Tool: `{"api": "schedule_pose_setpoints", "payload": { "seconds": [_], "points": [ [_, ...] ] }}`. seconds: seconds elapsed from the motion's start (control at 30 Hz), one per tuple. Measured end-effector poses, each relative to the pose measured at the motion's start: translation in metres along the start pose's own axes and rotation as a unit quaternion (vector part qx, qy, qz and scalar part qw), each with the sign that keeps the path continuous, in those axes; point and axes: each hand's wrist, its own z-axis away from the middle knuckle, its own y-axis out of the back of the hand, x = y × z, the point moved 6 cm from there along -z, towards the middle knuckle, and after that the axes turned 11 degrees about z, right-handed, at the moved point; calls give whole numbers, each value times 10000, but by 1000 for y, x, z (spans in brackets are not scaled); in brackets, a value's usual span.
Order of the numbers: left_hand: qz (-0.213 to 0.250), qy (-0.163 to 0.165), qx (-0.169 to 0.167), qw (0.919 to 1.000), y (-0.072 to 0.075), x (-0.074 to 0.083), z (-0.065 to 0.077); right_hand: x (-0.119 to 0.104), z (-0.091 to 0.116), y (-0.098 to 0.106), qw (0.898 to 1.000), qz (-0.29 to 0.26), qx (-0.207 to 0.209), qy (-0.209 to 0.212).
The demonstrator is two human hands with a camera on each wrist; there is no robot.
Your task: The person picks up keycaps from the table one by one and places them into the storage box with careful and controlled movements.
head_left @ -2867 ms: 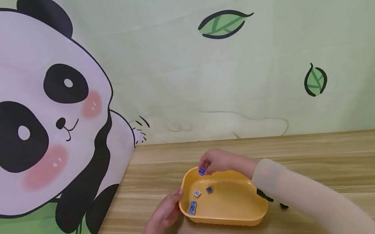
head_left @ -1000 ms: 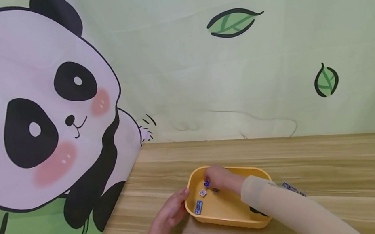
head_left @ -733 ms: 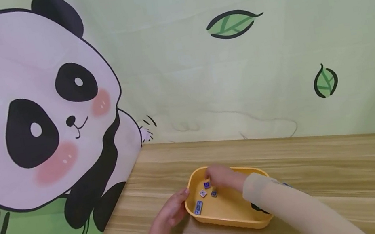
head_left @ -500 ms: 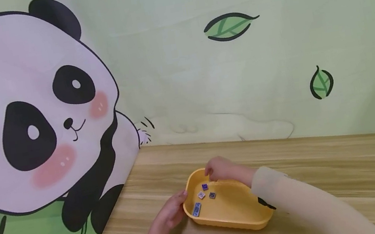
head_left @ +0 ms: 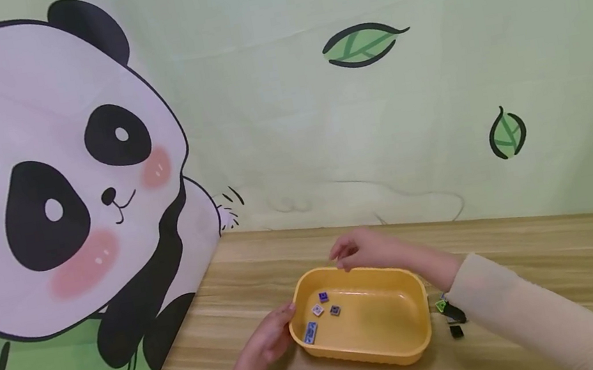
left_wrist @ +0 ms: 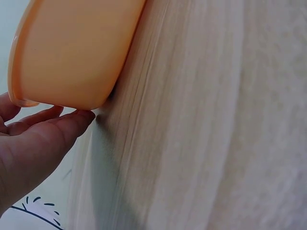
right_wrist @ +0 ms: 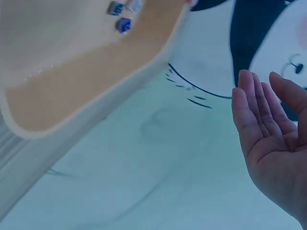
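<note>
Fingers (left_wrist: 79,120) of the left hand (head_left: 264,345), relaxed, touch the outside of a yellow-orange plastic tray (head_left: 382,323) at its left end, on the worktop (head_left: 521,243). On the tray's floor, gathered toward that end, lie an oblong blue toy brick (head_left: 311,333) nearest, then a dark grey square brick (head_left: 335,311) and a white square brick (head_left: 317,310) close together, with a purple-blue square brick (head_left: 323,296) farthest back. Above the far rim hangs the right hand (head_left: 367,249), thumb standing away from relaxed fingers.

Soft light — faint glare in the tray (head_left: 375,322) — right-wrist view bluish.
</note>
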Motion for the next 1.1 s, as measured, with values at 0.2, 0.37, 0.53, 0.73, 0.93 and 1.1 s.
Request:
{"api": "schedule_pose_setpoints", "payload": {
  "seconds": [0.2, 0.37, 0.53, 0.73, 0.93, 1.1],
  "points": [
    [1, 14, 106, 9999, 0, 0, -2, -2, 29, 24, 9989, -102, 425, -185],
    [-22, 36, 19, 10000, -2, 3, -3, 0, 55, 38, 9972, -176, 703, -193],
    [-40, 71, -6, 10000, -2, 0, -2, 6, 78, 40, 9969, -231, 735, -169],
    [-28, 69, 35, 10000, -2, 0, -2, 16, 98, 41, 9946, -277, 946, -339],
    [-67, 39, 102, 9999, -2, 0, -2, 28, 120, 41, 9920, -294, 1144, -436],
    [-134, 45, 109, 9998, -1, -1, -1, 52, 142, 35, 9861, -351, 1372, -867]
  ]
}}
